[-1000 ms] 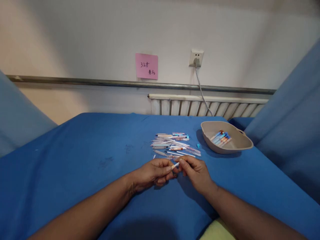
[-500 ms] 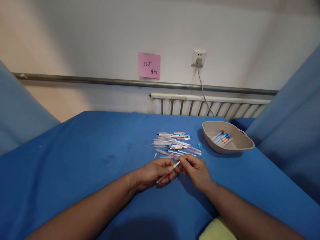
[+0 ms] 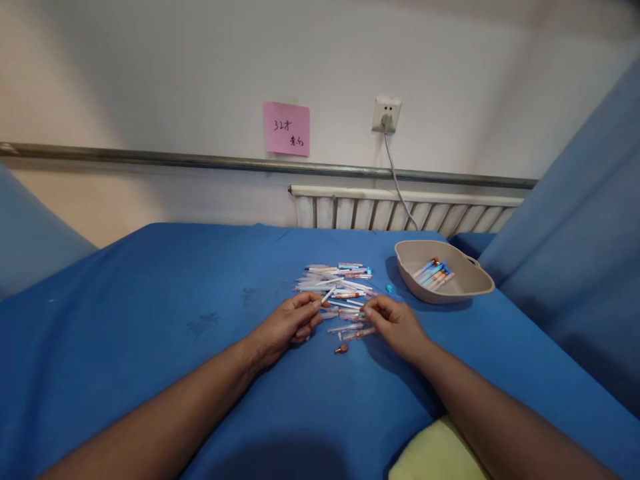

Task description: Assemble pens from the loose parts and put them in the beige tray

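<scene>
- The left hand (image 3: 287, 325) is clamped, thumb against fingers, on one slim white tube (image 3: 328, 295), its free end slanting up toward the far right.
- The right hand (image 3: 397, 327) has thumb and forefinger drawn in close together; whether anything small is pinched between them I cannot tell.
- The two hands are apart, above the middle of a bench covered in blue cloth (image 3: 150, 293); the tube is between them, in front of a loose pile of slender white, pink and clear pens and pen parts (image 3: 335, 283).
- The left hand covers the near left side of that pile, and the right hand hides some ends on its right; the pieces overlap too much to count.
- Nearer the bench's front edge lie two clear pinkish barrels, one small white bit (image 3: 340, 337) and one short brown piece (image 3: 341, 349).
- One small turquoise piece (image 3: 389, 289) lies alone between the pile and the basin.
- One beige plastic basin (image 3: 467, 285) stands near the far right corner, holding several blue, white and orange pens, too bunched to count.
- One soft yellow-green item (image 3: 435, 457) shows below the right forearm.
- Behind the far edge: one pink handwritten note (image 3: 287, 129), one white socket (image 3: 387, 115) with one grey cord, one metal rail and one white radiator (image 3: 360, 210).
</scene>
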### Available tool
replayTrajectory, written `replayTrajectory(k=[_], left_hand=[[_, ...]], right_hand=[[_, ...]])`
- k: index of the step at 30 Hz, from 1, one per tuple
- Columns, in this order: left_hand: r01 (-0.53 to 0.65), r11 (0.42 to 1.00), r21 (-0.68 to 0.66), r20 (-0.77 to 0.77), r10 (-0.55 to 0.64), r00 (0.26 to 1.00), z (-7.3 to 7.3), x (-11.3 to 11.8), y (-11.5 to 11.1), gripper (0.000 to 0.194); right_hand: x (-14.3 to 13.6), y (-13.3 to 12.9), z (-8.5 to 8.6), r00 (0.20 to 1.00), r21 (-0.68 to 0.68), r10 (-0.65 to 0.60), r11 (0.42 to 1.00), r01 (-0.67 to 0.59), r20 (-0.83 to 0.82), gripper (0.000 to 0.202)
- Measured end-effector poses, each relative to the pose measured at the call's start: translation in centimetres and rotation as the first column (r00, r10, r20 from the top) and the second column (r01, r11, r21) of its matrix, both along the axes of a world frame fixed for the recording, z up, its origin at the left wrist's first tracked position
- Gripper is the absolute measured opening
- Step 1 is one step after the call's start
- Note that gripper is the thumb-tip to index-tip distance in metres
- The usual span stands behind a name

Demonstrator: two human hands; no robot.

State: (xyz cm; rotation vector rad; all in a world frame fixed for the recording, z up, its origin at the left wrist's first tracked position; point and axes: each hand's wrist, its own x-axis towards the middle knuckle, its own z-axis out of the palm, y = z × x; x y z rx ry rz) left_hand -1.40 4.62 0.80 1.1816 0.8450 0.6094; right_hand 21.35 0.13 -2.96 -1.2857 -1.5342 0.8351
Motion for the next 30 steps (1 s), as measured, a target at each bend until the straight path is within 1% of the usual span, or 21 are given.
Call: replayTrajectory(k=[2,4,7,9,11,13,15,16,17,19,21,23,25,30], left_hand=[[-0.024,1.0,0.004,-0.019,0.025,1.0,0.0,0.0,0.3,0.024],[-0.029,0.999,0.016,-0.024,0.029,0.999,-0.1,0.0,0.4,0.024],[-0.03,0.999,0.039,-0.026,0.031,0.999,-0.4,0.1,0.4,0.025],[-0.029,0.998,0.06,-0.04,0.031,0.999,-0.6,0.1,0.4,0.026],[-0.016,0.995,0.096,-0.069,0.022,0.997,-0.8,0.2,0.4,0.027],[0.009,0.99,0.143,-0.106,0.006,0.994,-1.0,0.3,0.3,0.029],[0.046,0.98,0.196,-0.145,-0.017,0.989,-1.1,0.3,0.2,0.03],[0.072,0.972,0.225,-0.17,-0.033,0.985,-1.1,0.3,0.1,0.031],[0.101,0.961,0.257,-0.196,-0.051,0.979,-1.1,0.3,0.0,0.031],[0.165,0.931,0.325,-0.26,-0.08,0.962,-0.9,0.2,0.0,0.031],[0.213,0.893,0.397,-0.323,-0.082,0.943,-0.7,0.1,0.0,0.03],[0.248,0.852,0.462,-0.373,-0.067,0.925,-0.6,0.0,-0.1,0.029],[0.278,0.817,0.506,-0.413,-0.054,0.909,-0.4,0.0,-0.1,0.028],[0.32,0.77,0.552,-0.469,-0.031,0.883,-0.3,0.0,-0.4,0.03]], right_hand=[[1.0,0.2,-0.3,0.983,-0.06,0.132,0.99,-0.125,0.124,0.018],[1.7,0.2,-0.3,0.949,-0.08,0.211,0.977,-0.198,0.234,0.014],[2.4,0.0,0.2,0.871,-0.041,0.252,0.965,-0.26,0.422,0.006],[2.4,-0.3,0.7,0.806,-0.026,0.262,0.956,-0.294,0.531,0.009],[2.2,-0.6,1.1,0.759,-0.028,0.264,0.951,-0.309,0.595,0.01],[1.8,-0.8,1.2,0.745,-0.028,0.267,0.948,-0.317,0.612,0.007],[1.5,-0.8,1.2,0.771,-0.018,0.264,0.95,-0.311,0.579,0.005],[1.4,-0.8,1.1,0.801,-0.013,0.258,0.954,-0.299,0.541,0.004],[1.4,-0.7,1.0,0.839,-0.012,0.25,0.96,-0.279,0.484,0.002],[1.5,-0.4,0.7,0.916,-0.021,0.224,0.973,-0.23,0.334,0.006],[1.7,0.0,0.5,0.963,-0.022,0.183,0.983,-0.183,0.196,0.011],[1.9,0.2,0.4,0.981,-0.011,0.147,0.989,-0.147,0.126,0.014],[2.0,0.3,0.4,0.986,0.001,0.124,0.992,-0.125,0.109,0.016],[1.9,0.2,0.3,0.996,0.018,0.062,0.998,-0.063,0.062,0.019]])
